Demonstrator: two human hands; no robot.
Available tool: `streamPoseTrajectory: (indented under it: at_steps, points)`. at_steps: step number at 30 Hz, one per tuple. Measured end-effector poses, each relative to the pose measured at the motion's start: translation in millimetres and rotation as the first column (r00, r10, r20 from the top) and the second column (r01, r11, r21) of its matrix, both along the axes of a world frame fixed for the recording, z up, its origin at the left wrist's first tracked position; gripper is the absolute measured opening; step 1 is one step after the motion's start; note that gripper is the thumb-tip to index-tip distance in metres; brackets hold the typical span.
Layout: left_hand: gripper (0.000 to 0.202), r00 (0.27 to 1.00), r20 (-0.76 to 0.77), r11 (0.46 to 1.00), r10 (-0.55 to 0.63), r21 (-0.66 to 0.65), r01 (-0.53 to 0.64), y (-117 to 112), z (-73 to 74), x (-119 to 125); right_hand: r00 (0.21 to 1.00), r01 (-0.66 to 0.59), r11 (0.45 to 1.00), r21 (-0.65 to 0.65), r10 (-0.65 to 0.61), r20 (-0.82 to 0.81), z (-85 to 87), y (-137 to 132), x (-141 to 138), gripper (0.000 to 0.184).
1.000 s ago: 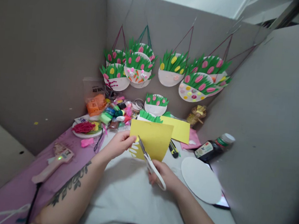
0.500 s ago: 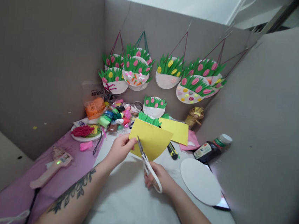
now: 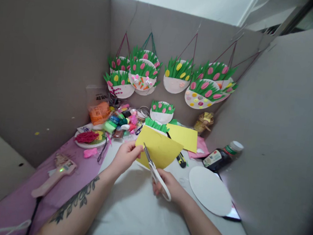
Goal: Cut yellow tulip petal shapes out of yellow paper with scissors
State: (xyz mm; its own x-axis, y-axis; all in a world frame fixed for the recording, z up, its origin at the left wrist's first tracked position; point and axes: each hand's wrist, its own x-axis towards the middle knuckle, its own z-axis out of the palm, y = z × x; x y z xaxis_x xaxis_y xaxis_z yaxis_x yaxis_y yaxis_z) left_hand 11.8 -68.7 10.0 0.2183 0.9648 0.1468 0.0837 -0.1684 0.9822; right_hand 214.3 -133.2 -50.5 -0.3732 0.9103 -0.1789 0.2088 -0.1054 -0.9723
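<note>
A sheet of yellow paper [image 3: 160,147] is pinched at its left edge by my left hand [image 3: 126,155], thumb on top. My right hand [image 3: 168,185] grips white-handled scissors [image 3: 156,173] by their loops. The metal blades lie over the paper, and their tips end beside my left thumb. Just behind the sheet, a green paper fringe [image 3: 155,125] shows on a mostly covered white piece. Past the paper's right side lies a black and yellow utility knife [image 3: 181,160], partly hidden by the sheet.
Another yellow sheet [image 3: 185,137] lies behind. To the right are a dark bottle [image 3: 222,155] and a white disc [image 3: 210,191] over a phone [image 3: 233,213]. Colourful clay packets [image 3: 120,121] and a pink glue gun [image 3: 56,178] are at left. Decorated half-plates [image 3: 176,85] hang on the back wall.
The paper's right corner has shifted slightly right. The scissors and my right hand have moved very little, and my left hand keeps its pinch.
</note>
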Motion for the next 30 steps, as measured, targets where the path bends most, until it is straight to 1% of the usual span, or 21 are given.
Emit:
streamPoseTrajectory:
  at_steps: [4, 9, 15, 21, 26, 28, 30]
  points:
    - [0.027, 1.000, -0.016, 1.000, -0.017, -0.007, 0.017, 0.2, 0.9, -2.7, 1.000, -0.007, 1.000, -0.008, 0.007, 0.006, 2.8, 0.4, 1.0, 0.016]
    - [0.027, 0.997, -0.041, 0.998, -0.058, -0.006, 0.058, 0.8, 1.7, -6.7, 1.000, -0.009, 0.998, -0.061, 0.011, 0.027, 1.9, 2.2, 5.3, 0.018]
    - [0.027, 0.994, -0.060, 0.995, -0.095, -0.001, 0.095, 1.7, 2.6, -9.0, 0.995, -0.034, 0.999, -0.012, 0.035, 0.095, -1.7, 1.8, 11.3, 0.018]
    - [0.026, 0.988, -0.091, 0.992, -0.122, 0.007, 0.123, 1.1, 6.3, -10.4, 0.996, -0.046, 0.998, -0.046, 0.050, 0.080, 6.1, 0.5, 11.8, 0.014]
    - [0.027, 0.980, -0.136, 0.988, -0.145, 0.024, 0.150, 2.1, 5.3, -13.0, 0.974, -0.100, 0.995, 0.021, 0.093, 0.206, 13.1, 2.1, 16.7, 0.009]
    - [0.028, 0.976, -0.157, 0.986, -0.153, 0.038, 0.161, 2.2, 5.2, -13.8, 0.973, -0.116, 0.993, 0.017, 0.111, 0.201, 13.2, 2.6, 17.9, 0.010]
    - [0.029, 0.970, -0.181, 0.984, -0.163, 0.044, 0.173, 1.9, 6.2, -14.3, 0.981, -0.115, 0.993, -0.007, 0.115, 0.156, 11.9, 2.9, 17.9, 0.012]
